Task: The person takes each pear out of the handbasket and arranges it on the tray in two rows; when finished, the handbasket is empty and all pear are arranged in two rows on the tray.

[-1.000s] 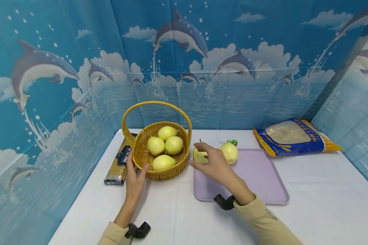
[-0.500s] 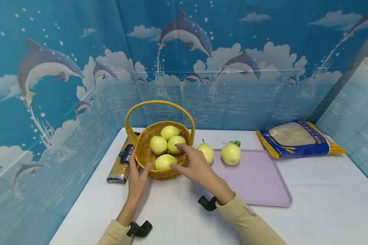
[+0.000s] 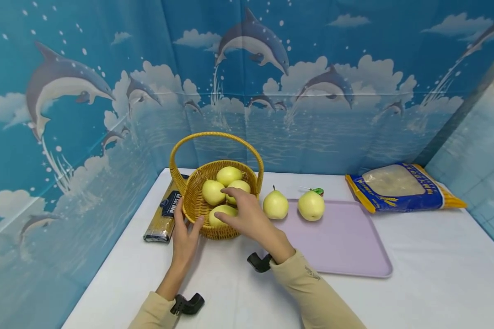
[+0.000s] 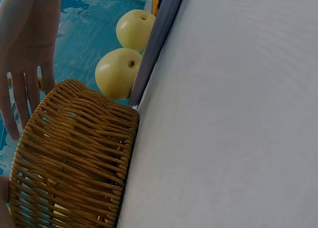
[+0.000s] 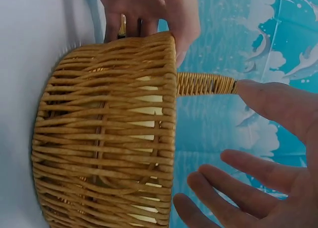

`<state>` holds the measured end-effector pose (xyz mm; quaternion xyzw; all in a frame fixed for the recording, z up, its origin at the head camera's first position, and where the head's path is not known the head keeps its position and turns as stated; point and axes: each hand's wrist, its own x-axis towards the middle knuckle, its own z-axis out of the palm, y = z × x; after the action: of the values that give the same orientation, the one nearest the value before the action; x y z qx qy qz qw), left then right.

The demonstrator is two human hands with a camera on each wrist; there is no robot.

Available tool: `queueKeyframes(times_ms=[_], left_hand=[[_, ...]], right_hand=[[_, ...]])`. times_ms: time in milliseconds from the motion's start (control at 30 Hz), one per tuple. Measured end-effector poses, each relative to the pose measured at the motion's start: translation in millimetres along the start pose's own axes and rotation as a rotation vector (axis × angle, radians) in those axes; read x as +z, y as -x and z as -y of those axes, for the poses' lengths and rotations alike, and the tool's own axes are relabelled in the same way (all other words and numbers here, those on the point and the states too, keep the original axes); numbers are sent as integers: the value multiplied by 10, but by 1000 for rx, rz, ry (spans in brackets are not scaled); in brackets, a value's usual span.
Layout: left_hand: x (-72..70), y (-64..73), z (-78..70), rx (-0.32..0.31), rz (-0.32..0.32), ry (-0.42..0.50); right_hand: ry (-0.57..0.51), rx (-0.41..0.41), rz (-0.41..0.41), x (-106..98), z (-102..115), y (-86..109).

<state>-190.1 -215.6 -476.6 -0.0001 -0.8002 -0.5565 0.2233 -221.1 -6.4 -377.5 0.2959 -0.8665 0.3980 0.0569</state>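
Note:
A yellow wicker basket (image 3: 219,233) with a tall hoop handle holds several yellow-green pears (image 3: 213,192). My left hand (image 3: 185,240) grips the basket's front left side, thumb by the front rim and fingers along the outer wall. Over the basket's right front hovers my right hand (image 3: 251,217), thumb and fingers apart, partly hiding the front and right pears. The right wrist view shows that hand's fingers (image 5: 243,188) spread above the basket rim with nothing between them. Two more pears, one with an upright stem (image 3: 276,205) and another (image 3: 311,205), sit on the lilac tray (image 3: 346,246).
Left of the basket lies a pack of spaghetti (image 3: 160,221), partly covered by it. A green-wrapped lollipop (image 3: 318,191) lies behind the right pear. A blue and yellow food bag (image 3: 403,188) rests at the back right. A dolphin-print curtain (image 3: 247,114) encloses the white table.
My right hand has moved left from beside the stemmed pear on the tray to above the basket. My left hand stays on the basket; the pears keep their places.

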Motion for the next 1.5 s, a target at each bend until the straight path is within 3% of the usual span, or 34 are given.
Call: queueKeyframes(times_ms=[200, 500, 833, 967, 1267, 1500], left_hand=[[-36, -16, -5, 0, -2, 8], [-46, -14, 18, 0, -16, 11], [17, 12, 27, -2, -12, 37], [21, 1, 9, -5, -6, 35], [5, -22, 15, -18, -6, 29], [-5, -31, 20, -11, -11, 21]], right_hand=[[8, -10, -10, 47, -34, -16], [-2, -8, 50, 69, -106, -77], [39, -9, 311, -15, -244, -277], [80, -6, 373, -8, -276, -343], [101, -8, 423, 49, -258, -457], [106, 2, 411, 134, -288, -513]])
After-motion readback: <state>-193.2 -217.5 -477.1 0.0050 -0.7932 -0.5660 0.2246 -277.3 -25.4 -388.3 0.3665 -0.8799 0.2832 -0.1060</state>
